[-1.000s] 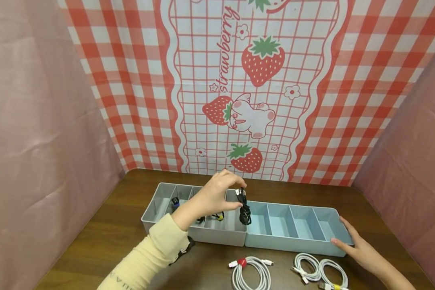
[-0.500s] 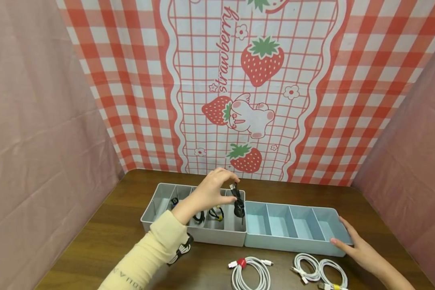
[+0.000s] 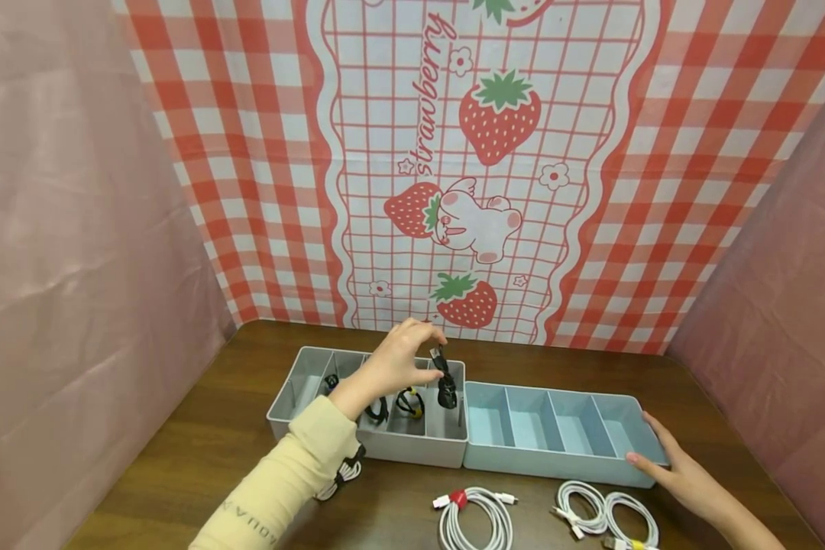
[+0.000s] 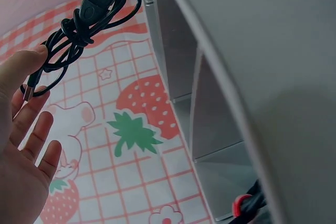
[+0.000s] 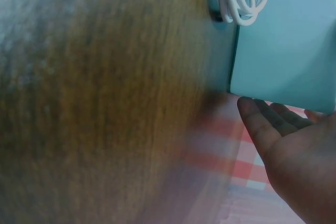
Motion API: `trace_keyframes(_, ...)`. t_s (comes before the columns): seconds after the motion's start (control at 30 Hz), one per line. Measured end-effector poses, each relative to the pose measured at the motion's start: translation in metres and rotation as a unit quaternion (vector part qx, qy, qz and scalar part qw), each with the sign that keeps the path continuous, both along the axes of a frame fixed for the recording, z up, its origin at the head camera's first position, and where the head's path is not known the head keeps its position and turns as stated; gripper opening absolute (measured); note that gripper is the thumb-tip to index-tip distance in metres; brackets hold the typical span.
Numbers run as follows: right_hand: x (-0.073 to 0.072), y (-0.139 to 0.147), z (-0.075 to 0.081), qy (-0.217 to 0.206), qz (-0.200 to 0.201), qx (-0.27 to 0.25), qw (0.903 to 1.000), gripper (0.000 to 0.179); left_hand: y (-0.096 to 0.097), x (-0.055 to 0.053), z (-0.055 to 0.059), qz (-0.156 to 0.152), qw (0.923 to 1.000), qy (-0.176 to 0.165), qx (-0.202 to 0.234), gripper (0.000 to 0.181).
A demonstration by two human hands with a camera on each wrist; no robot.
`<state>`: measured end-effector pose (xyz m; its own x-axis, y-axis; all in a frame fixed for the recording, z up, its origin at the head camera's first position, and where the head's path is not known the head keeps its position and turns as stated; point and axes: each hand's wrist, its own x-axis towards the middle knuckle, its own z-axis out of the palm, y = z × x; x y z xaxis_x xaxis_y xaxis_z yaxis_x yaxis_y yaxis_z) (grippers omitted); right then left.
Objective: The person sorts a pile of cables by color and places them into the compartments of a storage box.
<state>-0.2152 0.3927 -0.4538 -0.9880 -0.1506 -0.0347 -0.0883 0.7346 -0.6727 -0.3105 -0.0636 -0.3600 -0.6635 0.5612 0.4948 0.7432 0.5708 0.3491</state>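
Observation:
My left hand (image 3: 402, 363) pinches a coiled black USB cable (image 3: 445, 386) between thumb and fingers. The cable hangs over the rightmost compartment of the grey divided box (image 3: 412, 449), its metal plug pointing up. In the left wrist view, the bundle (image 4: 79, 32) is knotted round its middle, with a blocky black connector at one end. At the far right, my right hand (image 3: 690, 477) holds the end of the light-blue divided box (image 3: 557, 464), thumb at the front rim, other fingers against the end wall. No cables show in the blue box's compartments.
Inside the grey box lie a black cable (image 3: 376, 411) and a black cable with yellow ties (image 3: 409, 403). In front are a white cable with a red tie (image 3: 477, 519), two white coils (image 3: 584, 506) (image 3: 632, 519) and a black-and-white bundle (image 3: 344, 477) beside the left sleeve.
My left hand has moved slightly left with the black cable, from the seam between the boxes to over the grey box's rightmost compartment. My right hand stays on the blue box.

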Motion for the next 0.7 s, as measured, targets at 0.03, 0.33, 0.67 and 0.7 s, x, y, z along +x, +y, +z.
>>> trace_keyframes(0.03, 0.0, 0.0, 0.0, 0.0, 0.0, -0.001, 1.0, 0.086, 0.0, -0.001, -0.001, 0.002, 1.0, -0.001, -0.001, 0.045)
trace_keyframes(0.33, -0.001, 0.0, 0.0, -0.002, 0.001, -0.012, 0.9999, 0.086, 0.001, -0.008, -0.012, 0.016, 0.9997, -0.018, -0.008, 0.044)
trace_keyframes(0.67, 0.0, -0.001, 0.001, -0.005, 0.0, -0.014, 0.9999, 0.087, 0.003, -0.012, -0.025, 0.025, 0.9977, -0.057, -0.028, 0.044)
trace_keyframes(0.7, 0.0, -0.001, 0.002, -0.005, 0.0, -0.014, 0.9999, 0.087, 0.003, -0.012, -0.026, 0.025, 0.9974, -0.059, -0.033, 0.043)
